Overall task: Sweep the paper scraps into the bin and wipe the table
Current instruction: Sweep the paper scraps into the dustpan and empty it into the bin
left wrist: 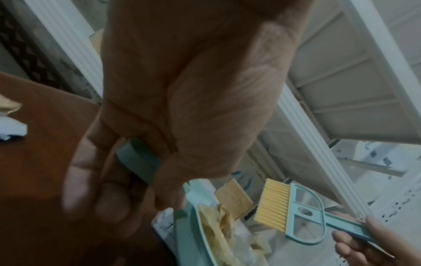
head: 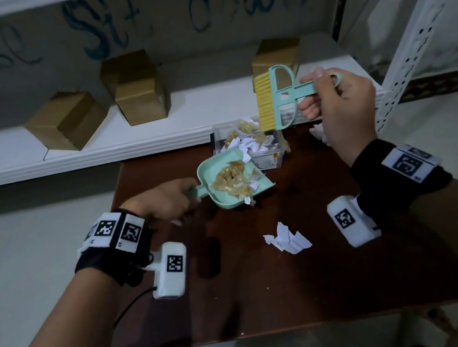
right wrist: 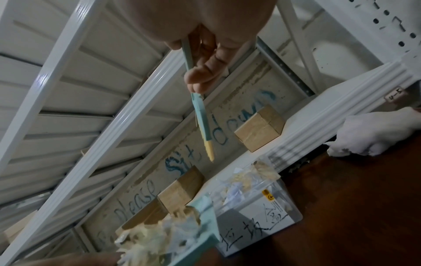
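The handle of a mint-green dustpan (head: 231,183) is gripped by the left hand (head: 165,201), its grip closed around it; the pan, loaded with paper scraps (head: 232,180), is held beside the clear bin (head: 250,145) at the far side of the counter (head: 302,282). A yellow-bristled brush (head: 279,98) is pinched by its handle in the right hand (head: 341,104), raised above the bin. A white scrap (head: 287,239) is left mid-counter.

Black wristbands (head: 396,174) carry white camera boxes (head: 170,271) with square-patterned tags.
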Demonstrator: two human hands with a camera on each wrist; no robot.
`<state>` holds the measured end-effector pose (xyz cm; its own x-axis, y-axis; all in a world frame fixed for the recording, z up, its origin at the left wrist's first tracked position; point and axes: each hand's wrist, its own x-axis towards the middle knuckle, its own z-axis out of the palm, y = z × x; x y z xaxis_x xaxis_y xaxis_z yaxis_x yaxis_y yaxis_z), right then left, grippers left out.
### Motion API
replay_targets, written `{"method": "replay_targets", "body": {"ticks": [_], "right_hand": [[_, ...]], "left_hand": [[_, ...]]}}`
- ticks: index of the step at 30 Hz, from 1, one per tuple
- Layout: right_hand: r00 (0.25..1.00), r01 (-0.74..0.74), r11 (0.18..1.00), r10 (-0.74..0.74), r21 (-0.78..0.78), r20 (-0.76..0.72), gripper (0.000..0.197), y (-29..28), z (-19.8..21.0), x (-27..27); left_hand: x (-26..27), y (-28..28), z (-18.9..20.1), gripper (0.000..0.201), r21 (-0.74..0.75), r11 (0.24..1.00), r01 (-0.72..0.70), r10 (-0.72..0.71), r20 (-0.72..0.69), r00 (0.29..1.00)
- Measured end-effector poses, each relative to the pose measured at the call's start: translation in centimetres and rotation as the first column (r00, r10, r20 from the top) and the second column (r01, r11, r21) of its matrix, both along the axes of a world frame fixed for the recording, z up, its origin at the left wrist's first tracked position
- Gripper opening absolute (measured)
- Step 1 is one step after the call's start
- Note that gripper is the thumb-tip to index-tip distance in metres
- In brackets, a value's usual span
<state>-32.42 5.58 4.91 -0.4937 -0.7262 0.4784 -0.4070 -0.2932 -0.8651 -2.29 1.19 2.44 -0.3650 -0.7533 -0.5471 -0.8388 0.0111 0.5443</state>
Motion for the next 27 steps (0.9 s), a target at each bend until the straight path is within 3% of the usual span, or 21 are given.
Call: {"method": "replay_targets", "body": {"ticks": [7,13,17,22,27], "right_hand": [[1.0,-0.019,1.0,0.019,-0.005,0.019,0.034,0.1,-0.1,-0.2],[0.998,-0.048,0.999,0.048,-0.013,0.033,0.035,0.0,-0.4,0.3],[0.997,-0.046,0.996,0.051,-0.073,0.063,0.036,0.0,-0.1,0.5],[0.967,-0.161,0.983,0.175,-0.088,0.183,0.036,0.4,0.4,0.6],[0.941,-0.289,0.956,0.274,0.051,0.197,0.034,0.9,-0.7,1.3]], "left_hand": [[0.1,-0.2,1.1,0.023,-0.191,0.981,-0.035,0.023,-0.067,0.997],[-1.5,-0.8,0.8,0.008,-0.292,0.953,-0.084,0.077,-0.038,0.996],[-2.6,-1.2,0.6,0.024,-0.354,0.929,-0.108,0.104,-0.033,0.994],[-3.4,-1.7,0.4,0.027,-0.365,0.914,-0.177,0.159,-0.078,0.984],[-4.0,-1.9,0.4,0.028,-0.389,0.895,-0.217,0.193,-0.101,0.976]]}}
